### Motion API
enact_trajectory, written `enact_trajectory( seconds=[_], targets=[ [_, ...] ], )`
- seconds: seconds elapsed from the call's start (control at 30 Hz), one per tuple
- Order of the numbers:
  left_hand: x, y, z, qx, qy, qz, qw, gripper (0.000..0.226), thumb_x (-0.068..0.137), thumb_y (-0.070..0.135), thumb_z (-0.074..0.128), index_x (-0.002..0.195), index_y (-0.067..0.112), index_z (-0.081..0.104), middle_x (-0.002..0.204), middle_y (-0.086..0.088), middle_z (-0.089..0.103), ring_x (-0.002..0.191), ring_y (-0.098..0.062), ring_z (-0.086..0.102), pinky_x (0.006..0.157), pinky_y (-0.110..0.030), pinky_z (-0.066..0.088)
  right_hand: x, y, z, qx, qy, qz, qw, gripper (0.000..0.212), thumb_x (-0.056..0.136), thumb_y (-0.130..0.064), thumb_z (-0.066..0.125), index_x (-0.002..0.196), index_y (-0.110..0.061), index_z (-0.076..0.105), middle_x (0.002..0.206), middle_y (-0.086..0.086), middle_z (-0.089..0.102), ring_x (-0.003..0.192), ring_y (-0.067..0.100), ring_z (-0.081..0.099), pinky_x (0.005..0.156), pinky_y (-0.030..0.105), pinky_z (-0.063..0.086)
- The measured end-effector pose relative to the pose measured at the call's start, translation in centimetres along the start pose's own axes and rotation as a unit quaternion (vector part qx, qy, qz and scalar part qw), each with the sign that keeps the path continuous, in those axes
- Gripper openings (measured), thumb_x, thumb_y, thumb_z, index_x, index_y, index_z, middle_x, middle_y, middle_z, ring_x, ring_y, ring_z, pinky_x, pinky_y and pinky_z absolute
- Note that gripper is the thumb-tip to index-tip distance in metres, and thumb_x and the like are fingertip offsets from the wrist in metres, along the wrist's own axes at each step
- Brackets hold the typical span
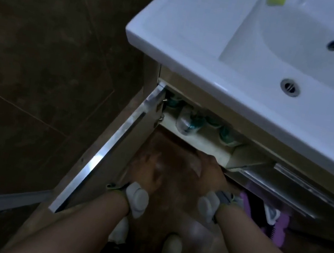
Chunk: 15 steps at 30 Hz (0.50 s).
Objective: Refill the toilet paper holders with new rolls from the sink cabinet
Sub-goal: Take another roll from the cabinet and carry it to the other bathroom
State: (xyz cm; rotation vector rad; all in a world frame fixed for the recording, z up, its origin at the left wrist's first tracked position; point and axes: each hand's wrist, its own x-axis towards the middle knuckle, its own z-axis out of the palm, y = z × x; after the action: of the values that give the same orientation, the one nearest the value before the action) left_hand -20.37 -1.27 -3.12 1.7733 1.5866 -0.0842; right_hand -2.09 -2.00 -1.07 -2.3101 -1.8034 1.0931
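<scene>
1. The cabinet door (112,146) stands swung wide to the left. This looks deliberate, giving both your arms room under the sink. Count: one door open.
2. Your left hand (147,172) reaches down beside the door, into the dark lower space of the cabinet (209,102). It is smeared by motion, so I cannot tell whether it is open or gripping anything.
3. The shelf (199,141) above your hands carries teal-marked containers (186,123). I count about four, and they are too blurred to name.
4. Your right hand (209,171) reaches in just under the shelf edge. Its fingertips are blurred and its grip cannot be judged.
5. There are two wrist devices (136,198), one on each arm.
6. One purple brush (279,227) lies low on the right.
7. One sink (178,28) sits on top, with two openings in the basin.
8. No toilet paper roll is plainly visible. My judgement is that the supply lies deeper in the cabinet and you are at the fetching step.
</scene>
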Motion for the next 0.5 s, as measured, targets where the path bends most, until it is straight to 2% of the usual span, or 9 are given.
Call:
enact_trajectory(
  seconds=[0.07,0.17,0.23,0.33,0.4,0.5],
  targets=[
    [2.3,-0.9,1.4,-0.005,-0.007,-0.012,1.000,0.056,0.094,0.046,0.032,0.140,0.016,0.037,0.146,-0.009,0.041,0.132,-0.024,0.039,0.112,-0.032,0.022,2.4,1.5,1.0,0.012,-0.009,-0.014,1.000,0.067,0.085,-0.038,0.059,0.142,-0.016,0.032,0.140,0.017,0.038,0.126,0.037,0.042,0.103,0.043,0.036],
    [5.8,-1.8,4.0,-0.033,0.034,0.005,0.999,0.065,0.084,0.049,0.043,0.137,0.011,0.042,0.139,-0.017,0.047,0.125,-0.034,0.046,0.108,-0.038,0.031,6.2,3.7,3.6,0.018,0.031,-0.021,0.999,0.066,0.087,-0.038,0.057,0.144,-0.018,0.029,0.144,0.015,0.034,0.128,0.036,0.039,0.103,0.045,0.037],
    [7.7,-2.2,4.9,-0.046,0.035,0.000,0.998,0.068,0.082,0.043,0.051,0.138,0.006,0.039,0.138,-0.022,0.046,0.124,-0.039,0.046,0.105,-0.041,0.033,8.7,4.6,4.8,0.006,0.051,-0.022,0.998,0.068,0.088,-0.035,0.058,0.145,-0.019,0.026,0.150,0.014,0.028,0.133,0.036,0.033,0.105,0.048,0.036],
    [10.6,-2.9,6.7,-0.068,0.034,0.005,0.997,0.067,0.085,0.024,0.063,0.142,0.007,0.031,0.144,-0.020,0.039,0.129,-0.037,0.041,0.107,-0.044,0.034,12.9,5.9,6.5,-0.036,0.087,-0.024,0.995,0.073,0.087,-0.038,0.058,0.147,-0.021,0.020,0.153,0.014,0.022,0.136,0.038,0.028,0.106,0.048,0.035],
    [12.4,-3.4,7.7,-0.072,0.050,0.021,0.996,0.067,0.088,0.024,0.060,0.144,0.010,0.027,0.148,-0.018,0.033,0.134,-0.034,0.035,0.110,-0.042,0.029,15.5,6.4,7.4,-0.058,0.118,-0.023,0.991,0.074,0.087,-0.041,0.057,0.147,-0.022,0.019,0.150,0.016,0.024,0.132,0.041,0.031,0.104,0.047,0.037],
    [14.3,-3.9,9.0,-0.039,0.070,0.034,0.996,0.062,0.095,0.030,0.049,0.148,0.018,0.018,0.154,-0.009,0.025,0.140,-0.024,0.026,0.114,-0.031,0.014,19.0,6.5,8.5,-0.086,0.179,-0.014,0.980,0.072,0.083,-0.043,0.061,0.143,-0.026,0.025,0.138,0.018,0.036,0.124,0.041,0.037,0.095,0.047,0.040]
  ],
)
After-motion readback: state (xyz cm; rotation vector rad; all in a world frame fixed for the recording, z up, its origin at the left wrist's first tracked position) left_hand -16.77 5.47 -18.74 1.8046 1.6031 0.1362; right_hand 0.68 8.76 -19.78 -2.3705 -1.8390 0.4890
